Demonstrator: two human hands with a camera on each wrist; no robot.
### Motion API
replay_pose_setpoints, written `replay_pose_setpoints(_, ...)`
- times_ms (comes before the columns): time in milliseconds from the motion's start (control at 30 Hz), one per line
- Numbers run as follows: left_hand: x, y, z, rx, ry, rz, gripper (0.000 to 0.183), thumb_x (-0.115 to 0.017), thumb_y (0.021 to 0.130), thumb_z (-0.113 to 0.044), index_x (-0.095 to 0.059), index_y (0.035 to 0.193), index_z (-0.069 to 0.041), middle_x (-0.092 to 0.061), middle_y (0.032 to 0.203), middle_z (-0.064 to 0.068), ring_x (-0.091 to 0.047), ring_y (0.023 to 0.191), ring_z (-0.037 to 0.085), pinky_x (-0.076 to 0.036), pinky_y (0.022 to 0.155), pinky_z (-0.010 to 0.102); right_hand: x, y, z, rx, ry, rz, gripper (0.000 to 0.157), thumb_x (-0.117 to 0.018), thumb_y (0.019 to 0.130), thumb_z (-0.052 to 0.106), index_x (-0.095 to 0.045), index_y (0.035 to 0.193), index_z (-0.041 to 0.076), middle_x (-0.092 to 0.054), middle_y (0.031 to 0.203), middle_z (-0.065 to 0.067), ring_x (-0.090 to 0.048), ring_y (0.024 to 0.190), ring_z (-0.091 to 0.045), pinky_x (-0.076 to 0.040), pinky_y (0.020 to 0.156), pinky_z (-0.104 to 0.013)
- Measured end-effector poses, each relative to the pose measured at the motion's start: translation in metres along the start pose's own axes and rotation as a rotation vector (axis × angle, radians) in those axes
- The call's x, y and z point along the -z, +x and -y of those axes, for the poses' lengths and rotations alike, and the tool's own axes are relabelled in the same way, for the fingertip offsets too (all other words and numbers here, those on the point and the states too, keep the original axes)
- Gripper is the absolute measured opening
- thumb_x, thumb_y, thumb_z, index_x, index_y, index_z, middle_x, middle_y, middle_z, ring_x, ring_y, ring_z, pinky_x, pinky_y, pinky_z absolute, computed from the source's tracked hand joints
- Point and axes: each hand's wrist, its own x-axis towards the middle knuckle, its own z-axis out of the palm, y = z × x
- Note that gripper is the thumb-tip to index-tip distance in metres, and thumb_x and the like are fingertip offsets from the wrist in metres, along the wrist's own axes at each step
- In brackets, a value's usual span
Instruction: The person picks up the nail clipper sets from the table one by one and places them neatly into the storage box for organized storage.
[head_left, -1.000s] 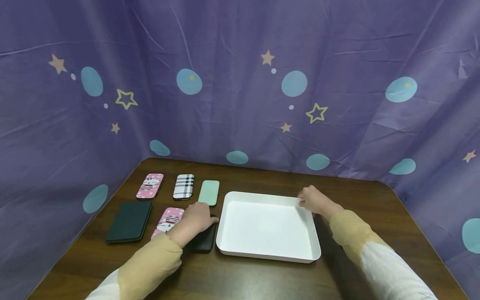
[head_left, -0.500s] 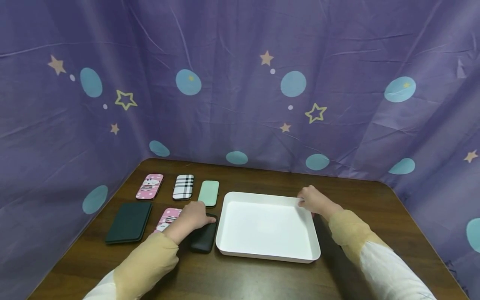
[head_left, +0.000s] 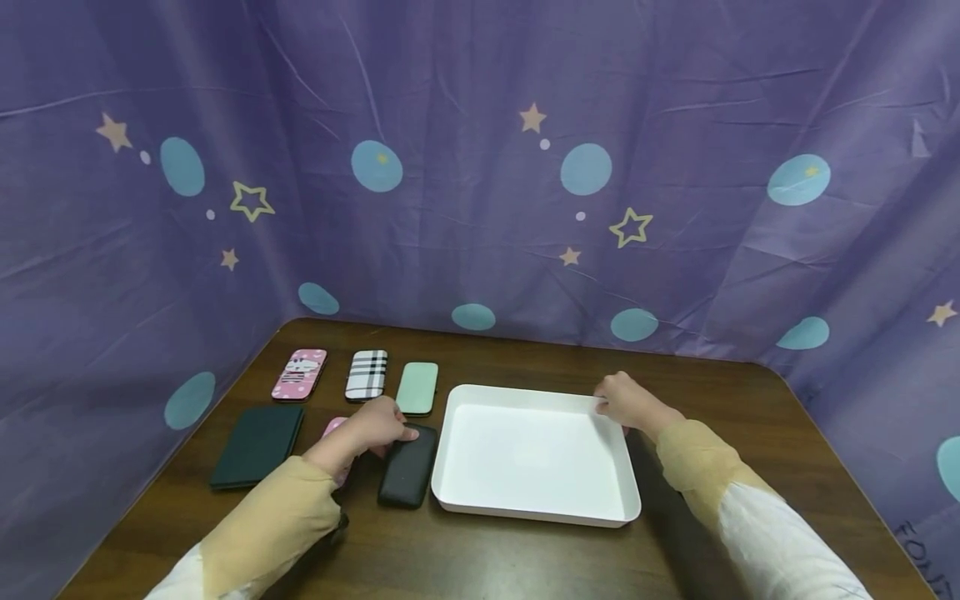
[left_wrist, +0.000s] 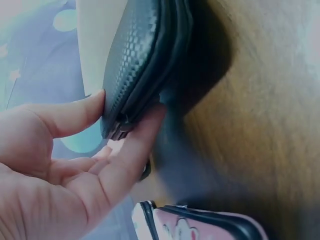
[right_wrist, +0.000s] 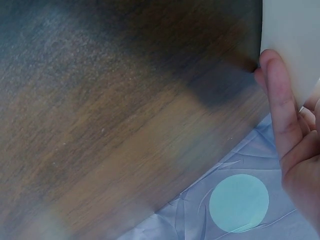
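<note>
A black zip case (head_left: 408,468) with a woven-look texture lies left of the white tray (head_left: 536,511). My left hand (head_left: 373,427) pinches its far end: in the left wrist view the thumb is on the upper face of the black zip case (left_wrist: 135,55) and a finger is beneath, by the zip pull. Half hidden under that wrist is a pink patterned case (head_left: 335,425), whose zipped edge shows in the left wrist view. At the tray's far right corner, my right hand (head_left: 630,400) grips the rim. Its fingers (right_wrist: 281,100) press along the tray's outer wall.
Along the back left lie a pink cat-print case (head_left: 300,374), a black-and-white plaid case (head_left: 367,375) and a mint green case (head_left: 417,387). A dark green wallet (head_left: 257,446) is nearer the left edge. A purple curtain (head_left: 480,167) hangs behind the wooden table (head_left: 517,558).
My left hand has drawn back leftward along the black zip case, uncovering more of it and covering more of the nearer pink case. The right hand and tray stay put.
</note>
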Motion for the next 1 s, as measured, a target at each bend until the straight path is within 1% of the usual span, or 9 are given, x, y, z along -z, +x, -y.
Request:
replay_pose_setpoints(100, 0.000, -0.001, 0.001, 0.019, -0.110, 0.025, 0.018, -0.069, 0.083, -0.005, -0.053, 0.079, 0.001, -0.054, 0.073, 0.008, -0.059, 0.057, 0.014, -0.055, 0.052, 0.033, -0.001, 0.000, 0.000, -0.003, 0.016, 0.005, 0.004, -0.068, 0.083, 0.002, -0.072, 0.085, 0.001, -0.070, 0.085, -0.013, -0.058, 0.051, -0.007, -0.055, 0.064, -0.028)
replay_pose_setpoints(200, 0.000, -0.002, 0.002, 0.026, -0.183, 0.045, 0.014, -0.066, 0.085, -0.001, -0.054, 0.080, 0.002, -0.055, 0.072, 0.008, -0.060, 0.057, 0.014, -0.055, 0.053, 0.033, -0.002, 0.000, 0.000, -0.004, 0.025, 0.007, 0.004, -0.068, 0.084, 0.002, -0.072, 0.084, 0.001, -0.070, 0.083, -0.012, -0.056, 0.044, -0.006, -0.054, 0.061, -0.025)
replay_pose_setpoints(333, 0.001, -0.003, 0.004, 0.027, -0.221, 0.052, 0.010, -0.065, 0.086, -0.001, -0.058, 0.082, 0.005, -0.057, 0.071, 0.008, -0.060, 0.057, 0.014, -0.055, 0.055, 0.033, -0.001, 0.000, 0.000, -0.011, 0.025, 0.009, 0.004, -0.068, 0.084, 0.003, -0.072, 0.083, 0.002, -0.070, 0.081, -0.011, -0.054, 0.041, -0.005, -0.054, 0.061, -0.025)
replay_pose_setpoints(467, 0.003, -0.003, 0.004, 0.027, -0.234, 0.073, 0.012, -0.063, 0.088, -0.002, -0.061, 0.090, 0.009, -0.061, 0.072, 0.009, -0.062, 0.059, 0.015, -0.056, 0.058, 0.035, 0.001, -0.001, 0.001, -0.017, 0.031, 0.019, 0.004, -0.067, 0.084, 0.002, -0.071, 0.083, 0.002, -0.070, 0.081, -0.011, -0.052, 0.036, -0.005, -0.055, 0.062, -0.025)
replay_pose_setpoints(633, 0.009, 0.002, 0.006, 0.033, -0.270, 0.093, 0.013, -0.062, 0.089, -0.002, -0.061, 0.095, 0.009, -0.063, 0.071, 0.007, -0.063, 0.061, 0.015, -0.057, 0.061, 0.035, 0.002, -0.001, 0.001, -0.020, 0.050, 0.024, 0.004, -0.067, 0.085, 0.001, -0.070, 0.082, 0.002, -0.069, 0.078, -0.010, -0.052, 0.035, -0.005, -0.053, 0.058, -0.022)
replay_pose_setpoints(733, 0.013, 0.005, 0.007, 0.038, -0.310, 0.103, 0.017, -0.061, 0.090, -0.003, -0.059, 0.100, 0.010, -0.062, 0.072, 0.005, -0.061, 0.062, 0.014, -0.056, 0.059, 0.033, 0.002, 0.000, 0.001, -0.010, 0.047, 0.020, 0.005, -0.066, 0.084, 0.001, -0.070, 0.082, 0.001, -0.068, 0.077, -0.010, -0.053, 0.036, -0.005, -0.052, 0.056, -0.021)
replay_pose_setpoints(900, 0.023, 0.008, 0.006, 0.044, -0.410, 0.130, 0.034, -0.059, 0.092, -0.008, -0.048, 0.116, 0.013, -0.060, 0.078, 0.003, -0.059, 0.066, 0.011, -0.053, 0.059, 0.028, 0.001, -0.001, 0.001, -0.011, 0.035, 0.013, 0.004, -0.067, 0.084, 0.001, -0.071, 0.084, 0.000, -0.069, 0.081, -0.012, -0.053, 0.038, -0.005, -0.053, 0.058, -0.022)
replay_pose_setpoints(967, 0.028, 0.009, 0.004, 0.044, -0.448, 0.142, 0.040, -0.059, 0.093, -0.011, -0.044, 0.122, 0.013, -0.060, 0.078, 0.002, -0.058, 0.067, 0.010, -0.051, 0.060, 0.026, 0.001, -0.001, 0.002, -0.015, 0.042, 0.015, 0.005, -0.066, 0.085, 0.001, -0.071, 0.083, 0.001, -0.069, 0.079, -0.010, -0.053, 0.037, -0.005, -0.052, 0.055, -0.021)
replay_pose_setpoints(1000, 0.031, 0.008, 0.002, 0.041, -0.468, 0.149, 0.039, -0.058, 0.093, -0.011, -0.044, 0.121, 0.012, -0.059, 0.077, 0.001, -0.057, 0.066, 0.010, -0.051, 0.060, 0.025, 0.001, -0.001, 0.002, -0.013, 0.038, 0.013, 0.005, -0.066, 0.084, 0.001, -0.071, 0.082, 0.001, -0.068, 0.077, -0.009, -0.053, 0.037, -0.005, -0.052, 0.055, -0.021)
